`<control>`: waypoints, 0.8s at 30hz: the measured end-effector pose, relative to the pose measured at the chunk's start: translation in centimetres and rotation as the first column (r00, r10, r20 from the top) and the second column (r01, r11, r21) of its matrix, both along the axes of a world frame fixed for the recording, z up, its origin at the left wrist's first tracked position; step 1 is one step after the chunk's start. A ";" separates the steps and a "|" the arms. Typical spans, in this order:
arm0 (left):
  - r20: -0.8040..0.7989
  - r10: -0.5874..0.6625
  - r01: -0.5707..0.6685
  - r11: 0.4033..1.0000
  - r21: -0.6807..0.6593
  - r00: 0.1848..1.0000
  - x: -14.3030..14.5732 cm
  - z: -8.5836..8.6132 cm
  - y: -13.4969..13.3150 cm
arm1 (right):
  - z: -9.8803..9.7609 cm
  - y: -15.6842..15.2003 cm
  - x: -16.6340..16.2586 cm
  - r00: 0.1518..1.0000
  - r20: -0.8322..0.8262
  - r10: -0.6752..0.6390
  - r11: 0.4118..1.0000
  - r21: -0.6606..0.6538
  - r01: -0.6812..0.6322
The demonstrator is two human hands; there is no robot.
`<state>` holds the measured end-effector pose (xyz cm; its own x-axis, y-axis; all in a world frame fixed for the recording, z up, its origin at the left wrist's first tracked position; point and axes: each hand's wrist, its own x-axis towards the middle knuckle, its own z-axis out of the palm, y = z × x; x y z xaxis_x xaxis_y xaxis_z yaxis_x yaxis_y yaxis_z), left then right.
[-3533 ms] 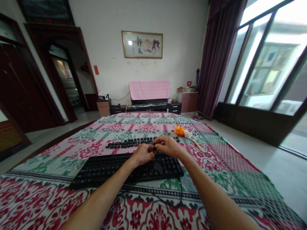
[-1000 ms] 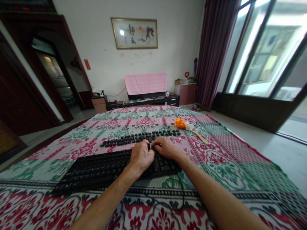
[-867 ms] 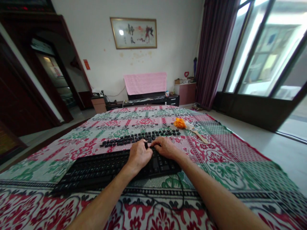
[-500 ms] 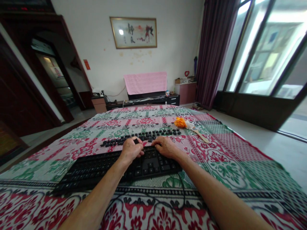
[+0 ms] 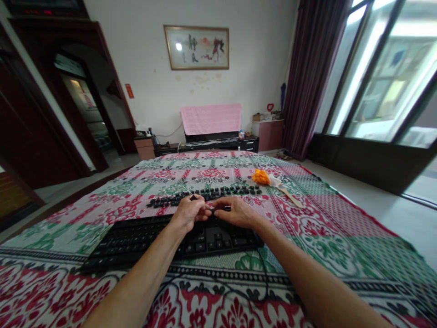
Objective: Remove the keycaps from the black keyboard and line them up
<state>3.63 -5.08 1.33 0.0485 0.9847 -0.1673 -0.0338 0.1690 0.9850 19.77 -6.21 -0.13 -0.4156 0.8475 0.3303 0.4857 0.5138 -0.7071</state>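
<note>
Standing at the far left is a dark red-brown door (image 5: 30, 114), and to its right a small red paper strip (image 5: 129, 91) hangs on the wall. Lower down, a black keyboard (image 5: 136, 232) lies on a cloth (image 5: 205, 160) with a red, green and white flower pattern, its left end in plain sight and its middle partly hidden by the left forearm. Just beyond the keyboard, a long band of loose black keys (image 5: 235, 191) runs across the cloth, from left of both hands to past them on the right. The left hand (image 5: 187, 214) is over the upper middle of the keyboard, its grip narrow, with a small black piece (image 5: 194, 197) pinched by the thumb and forefinger. A framed picture (image 5: 198, 48) and, below it, a pink towel (image 5: 211, 119) show at the back of the room. Close beside the left hand, the right hand (image 5: 237, 212) bends over the keyboard's far edge, fingers curled in and fingertips near those of the left; I cannot tell whether its grip holds anything. A thin black cable (image 5: 265, 269) curves over the cloth near the keyboard's right end. Farther right lies an orange ruffled bundle (image 5: 261, 176), then a pale wooden handle (image 5: 289, 197) with a white end next to the bundle. Last come a purple curtain (image 5: 309, 77) and tall windows (image 5: 382, 100)
</note>
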 end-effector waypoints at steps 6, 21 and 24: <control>0.139 -0.043 0.050 0.998 -0.048 0.989 0.0 0.0 -0.1 | 0.9 -0.2 0.0 0.990 -0.098 0.097 0.991 -0.079 -0.105; 0.240 0.043 -0.058 0.997 0.055 0.970 -0.3 0.1 0.3 | -0.5 1.5 1.8 0.992 -0.009 -0.126 0.991 0.039 0.126; 0.198 0.102 -0.124 0.987 0.102 0.975 -0.2 -0.1 0.5 | -1.1 2.9 3.2 0.934 -0.067 -0.351 0.934 0.048 0.355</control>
<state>3.40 -4.53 1.27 -0.0442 0.9976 -0.0525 -0.2364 0.0407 0.9708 22.98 -3.28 -1.27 -0.0727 0.9145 0.3979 0.6039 0.3579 -0.7122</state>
